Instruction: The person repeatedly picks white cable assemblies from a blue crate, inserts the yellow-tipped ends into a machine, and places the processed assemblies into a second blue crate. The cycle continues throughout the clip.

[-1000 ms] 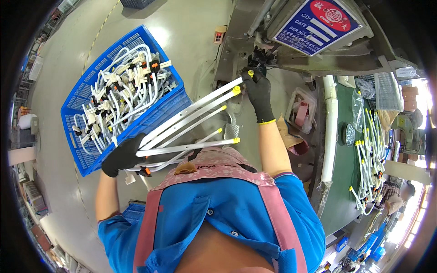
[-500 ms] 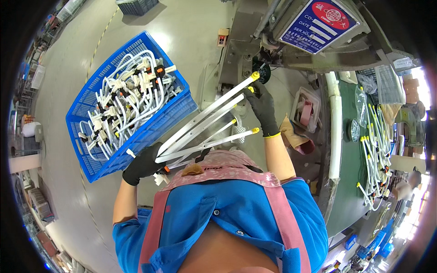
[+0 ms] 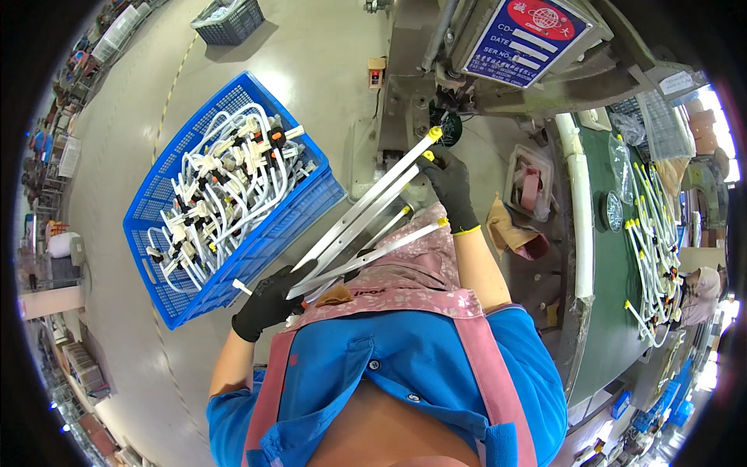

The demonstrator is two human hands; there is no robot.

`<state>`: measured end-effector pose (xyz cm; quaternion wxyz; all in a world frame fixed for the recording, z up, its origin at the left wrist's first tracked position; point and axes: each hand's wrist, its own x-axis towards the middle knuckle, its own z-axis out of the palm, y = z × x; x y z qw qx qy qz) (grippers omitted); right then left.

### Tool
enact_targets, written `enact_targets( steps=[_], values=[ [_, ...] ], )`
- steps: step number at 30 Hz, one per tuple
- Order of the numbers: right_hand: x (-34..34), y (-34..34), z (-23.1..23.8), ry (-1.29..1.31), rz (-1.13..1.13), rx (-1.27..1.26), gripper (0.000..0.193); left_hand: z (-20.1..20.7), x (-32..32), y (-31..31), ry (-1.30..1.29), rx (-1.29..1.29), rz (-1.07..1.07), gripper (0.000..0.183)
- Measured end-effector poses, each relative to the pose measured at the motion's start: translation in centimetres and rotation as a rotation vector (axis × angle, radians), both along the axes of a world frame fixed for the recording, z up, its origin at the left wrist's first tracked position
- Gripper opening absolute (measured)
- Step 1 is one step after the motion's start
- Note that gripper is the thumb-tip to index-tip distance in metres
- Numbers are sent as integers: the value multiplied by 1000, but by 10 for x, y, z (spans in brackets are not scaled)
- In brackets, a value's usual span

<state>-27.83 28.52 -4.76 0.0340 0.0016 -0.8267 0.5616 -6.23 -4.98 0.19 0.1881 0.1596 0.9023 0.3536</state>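
Observation:
My left hand (image 3: 271, 304), in a black glove, is closed round the near ends of several slim white tubes (image 3: 352, 229). They fan out up and to the right, and some have small holes and yellow end caps (image 3: 435, 134). My gloved right hand (image 3: 454, 187) pinches one tube by its yellow cap near the far end. Another capped tube slants lower, in front of my pink apron (image 3: 420, 268). A short white piece (image 3: 242, 287) sticks out beside my left hand. My left fingers are partly hidden by the tubes.
On the left stands a blue basket (image 3: 261, 253) full of bent white tubes with black and orange fittings. A machine frame (image 3: 405, 78) rises ahead. At right, a green table (image 3: 595, 311) carries more yellow-capped tubes (image 3: 650, 249). A pale bin (image 3: 527, 187) sits under its edge.
The whole view has shifted a little, with the basket and my left hand lower and further right in the picture. Both hands keep their hold on the tubes.

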Motion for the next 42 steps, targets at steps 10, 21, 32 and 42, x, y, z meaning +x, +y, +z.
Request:
enact_targets(
  steps=[10,21,32,42],
  values=[
    [-1,2,8,-52,53,-109,25,3,4,8,23,-88,64,82],
    [3,1,46,-1,66,-173,30,29,-5,6,196,-222,149,77],
    [-23,4,62,207,-18,-205,35,53,-25,14,272,-182,197,76],
    [-25,-1,60,175,-53,50,41,34,-20,16,226,-249,138,81]
  ],
)
